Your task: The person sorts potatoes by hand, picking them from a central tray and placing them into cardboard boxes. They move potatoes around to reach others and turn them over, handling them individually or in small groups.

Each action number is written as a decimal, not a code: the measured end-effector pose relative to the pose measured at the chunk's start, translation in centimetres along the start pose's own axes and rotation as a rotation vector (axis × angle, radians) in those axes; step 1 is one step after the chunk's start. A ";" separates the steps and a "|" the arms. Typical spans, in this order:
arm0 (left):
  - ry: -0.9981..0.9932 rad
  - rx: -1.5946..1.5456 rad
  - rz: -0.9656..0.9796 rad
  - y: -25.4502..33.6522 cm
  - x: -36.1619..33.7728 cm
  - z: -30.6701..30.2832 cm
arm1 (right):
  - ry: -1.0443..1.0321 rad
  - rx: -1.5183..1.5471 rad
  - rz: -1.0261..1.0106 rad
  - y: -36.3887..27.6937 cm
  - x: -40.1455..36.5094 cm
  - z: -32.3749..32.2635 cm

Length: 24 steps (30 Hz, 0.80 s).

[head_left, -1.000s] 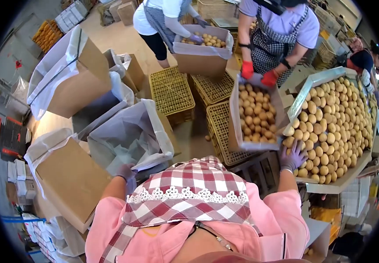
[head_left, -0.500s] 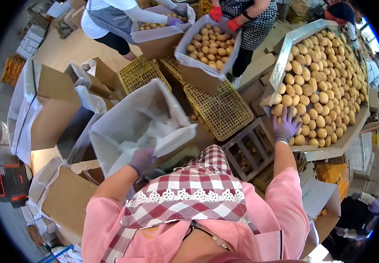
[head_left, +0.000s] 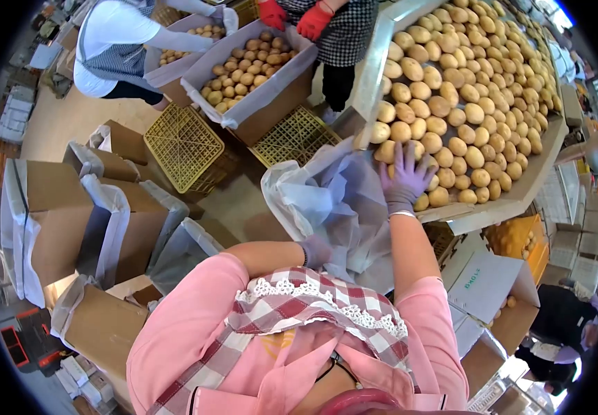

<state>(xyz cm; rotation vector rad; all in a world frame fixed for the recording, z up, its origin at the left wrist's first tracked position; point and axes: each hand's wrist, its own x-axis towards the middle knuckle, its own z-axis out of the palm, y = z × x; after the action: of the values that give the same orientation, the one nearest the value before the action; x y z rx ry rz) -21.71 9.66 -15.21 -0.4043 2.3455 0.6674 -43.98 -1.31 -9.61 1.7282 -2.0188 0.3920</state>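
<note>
My right hand (head_left: pixel 408 181), in a thin purple glove, lies with spread fingers on the potatoes (head_left: pixel 475 146) at the near corner of the metal-rimmed sorting table (head_left: pixel 375 76). Just below that corner stands a carton with a crumpled translucent plastic liner (head_left: pixel 326 200). No potatoes show inside it, though my arm and apron cover part of it. My left hand (head_left: pixel 316 250), gloved too, is closed on the carton's near left edge, its fingertips partly hidden.
Lined cartons (head_left: pixel 133 214) crowd the left. Yellow plastic crates (head_left: pixel 185 149) stand on the floor ahead. Two people work over potato-filled cartons (head_left: pixel 247 69), one in red gloves (head_left: pixel 313 21). At right are a white-flapped box (head_left: pixel 482 283) and an orange crate (head_left: pixel 520 238).
My left hand has brought the lined carton rightward, up to the table corner. The view has shifted toward the table. My right hand stays on the potatoes.
</note>
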 end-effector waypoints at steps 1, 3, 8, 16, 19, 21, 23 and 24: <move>0.079 0.015 0.073 -0.2 0.5 -0.5 | 0.014 0.012 0.006 -0.1 0.0 -0.2; 0.248 0.037 0.217 -1.7 1.3 -2.0 | 0.014 0.050 0.027 0.0 0.1 -0.1; 0.715 -0.037 -0.176 -6.8 -2.9 -9.8 | 0.012 0.124 0.046 -0.1 -0.1 -0.2; 0.358 -0.607 -0.594 -16.9 -2.4 -5.0 | -0.023 0.141 0.043 0.3 0.4 -1.6; 0.350 -0.585 -0.452 -20.2 -1.1 -6.6 | -0.094 0.113 0.076 0.2 0.5 -2.2; 0.263 -0.555 -0.389 -20.9 -1.1 -8.6 | -0.155 0.113 0.101 -0.1 0.9 -3.0; 0.343 -0.672 -0.351 -20.4 -1.8 -10.3 | -0.183 0.123 0.140 -0.4 1.4 -3.3; 0.368 -0.684 -0.232 -20.1 -1.5 -11.7 | -0.148 0.133 0.155 -0.4 2.4 -3.5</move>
<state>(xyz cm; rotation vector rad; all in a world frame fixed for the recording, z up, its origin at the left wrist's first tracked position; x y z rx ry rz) -17.59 -13.26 -13.72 -1.1634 2.2807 1.3682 -43.29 -1.75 -5.42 1.7283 -2.2887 0.4715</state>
